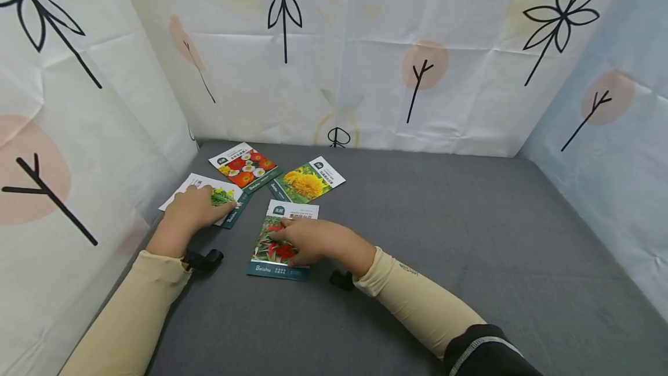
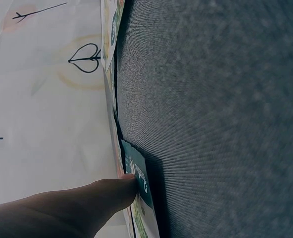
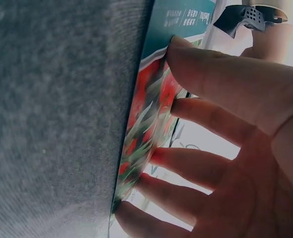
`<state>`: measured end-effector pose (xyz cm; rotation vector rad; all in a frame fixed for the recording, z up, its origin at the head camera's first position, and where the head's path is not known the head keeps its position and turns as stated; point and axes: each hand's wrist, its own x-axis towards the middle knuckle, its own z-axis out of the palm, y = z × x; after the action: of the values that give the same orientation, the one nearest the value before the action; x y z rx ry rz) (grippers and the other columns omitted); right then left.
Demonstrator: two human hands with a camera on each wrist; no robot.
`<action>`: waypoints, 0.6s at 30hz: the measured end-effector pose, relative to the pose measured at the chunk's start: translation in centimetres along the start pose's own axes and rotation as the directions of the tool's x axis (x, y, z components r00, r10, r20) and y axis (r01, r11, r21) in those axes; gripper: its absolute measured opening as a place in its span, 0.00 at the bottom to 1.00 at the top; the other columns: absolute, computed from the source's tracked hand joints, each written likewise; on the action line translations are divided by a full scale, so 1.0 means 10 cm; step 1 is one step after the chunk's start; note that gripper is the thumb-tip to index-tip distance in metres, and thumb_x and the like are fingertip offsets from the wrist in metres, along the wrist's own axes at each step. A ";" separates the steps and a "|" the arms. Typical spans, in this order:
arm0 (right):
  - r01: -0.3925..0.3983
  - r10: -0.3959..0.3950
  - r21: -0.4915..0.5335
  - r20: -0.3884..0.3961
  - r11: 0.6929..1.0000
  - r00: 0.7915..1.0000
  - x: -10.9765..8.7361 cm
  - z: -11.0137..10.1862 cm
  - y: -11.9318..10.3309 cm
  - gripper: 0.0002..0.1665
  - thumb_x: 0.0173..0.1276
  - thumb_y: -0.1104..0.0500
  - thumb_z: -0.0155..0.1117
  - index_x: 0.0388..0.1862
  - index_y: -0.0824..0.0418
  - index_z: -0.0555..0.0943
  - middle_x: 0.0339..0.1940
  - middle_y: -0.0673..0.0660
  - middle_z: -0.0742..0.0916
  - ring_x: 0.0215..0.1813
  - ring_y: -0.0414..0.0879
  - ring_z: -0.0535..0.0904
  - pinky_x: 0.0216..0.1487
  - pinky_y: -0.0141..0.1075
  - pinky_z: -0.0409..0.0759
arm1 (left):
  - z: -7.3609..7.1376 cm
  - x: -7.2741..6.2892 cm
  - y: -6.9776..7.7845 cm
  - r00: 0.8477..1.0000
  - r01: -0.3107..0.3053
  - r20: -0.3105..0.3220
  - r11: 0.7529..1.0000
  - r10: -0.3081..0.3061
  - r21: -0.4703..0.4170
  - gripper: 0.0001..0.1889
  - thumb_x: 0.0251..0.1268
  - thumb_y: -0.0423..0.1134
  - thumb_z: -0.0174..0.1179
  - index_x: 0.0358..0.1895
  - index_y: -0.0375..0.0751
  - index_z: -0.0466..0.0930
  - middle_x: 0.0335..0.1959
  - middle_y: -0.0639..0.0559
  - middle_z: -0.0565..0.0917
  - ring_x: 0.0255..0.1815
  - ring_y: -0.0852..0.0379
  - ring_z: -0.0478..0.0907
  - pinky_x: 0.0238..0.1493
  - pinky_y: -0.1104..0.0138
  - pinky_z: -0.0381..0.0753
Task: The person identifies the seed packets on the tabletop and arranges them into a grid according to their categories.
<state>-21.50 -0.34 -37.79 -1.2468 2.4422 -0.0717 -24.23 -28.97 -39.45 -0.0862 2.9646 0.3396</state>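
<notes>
In the head view, my left hand (image 1: 192, 208) rests over a seed packet with yellow flowers and green leaves (image 1: 221, 196). Its straight thumb (image 2: 117, 191) presses on the packet's dark teal end in the left wrist view; the other fingers are mostly hidden. My right hand (image 1: 315, 239) lies across a seed packet with red flowers (image 1: 271, 254), closer to me. In the right wrist view, its spread fingertips (image 3: 158, 156) touch that packet's printed face and the thumb sits by the teal "Beishu" band.
Behind the hands lie a seed packet with red, white and orange flowers (image 1: 247, 167) and one with a big yellow bloom (image 1: 305, 183), their near corners close together. All rest on a grey cloth surface (image 1: 443, 237). White printed fabric (image 1: 365, 91) walls the back and sides.
</notes>
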 end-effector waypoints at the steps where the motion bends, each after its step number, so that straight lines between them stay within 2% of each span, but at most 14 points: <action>1: -0.005 0.005 0.004 0.007 1.000 1.000 0.00 0.00 0.00 0.40 0.76 0.50 0.70 0.84 0.49 0.69 0.86 0.59 0.67 0.88 0.52 0.60 0.81 0.41 0.69 | 0.00 0.00 0.00 1.000 -0.002 -0.001 1.000 0.002 0.002 0.49 0.73 0.65 0.56 0.72 0.17 0.65 0.64 0.14 0.71 0.56 0.23 0.74 0.55 0.33 0.78; 10: -0.011 0.011 0.007 0.028 1.000 1.000 0.00 0.01 -0.01 0.39 0.79 0.49 0.67 0.85 0.49 0.67 0.87 0.61 0.64 0.89 0.57 0.56 0.83 0.43 0.66 | 0.00 0.02 -0.01 1.000 0.002 0.006 1.000 -0.002 0.015 0.50 0.73 0.66 0.56 0.73 0.16 0.63 0.65 0.13 0.70 0.58 0.21 0.73 0.58 0.31 0.77; 18: -0.025 0.024 0.054 0.025 0.998 0.999 -0.01 0.02 -0.01 0.43 0.76 0.48 0.71 0.85 0.49 0.67 0.88 0.60 0.63 0.89 0.57 0.54 0.84 0.44 0.64 | 0.00 0.03 -0.02 1.000 -0.002 0.007 1.000 0.002 0.009 0.50 0.73 0.66 0.56 0.72 0.16 0.64 0.64 0.14 0.71 0.57 0.23 0.74 0.57 0.33 0.78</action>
<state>-21.29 -0.30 -37.87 -1.1874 2.4176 -0.1140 -24.47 -29.15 -39.58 -0.0814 2.9592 0.3255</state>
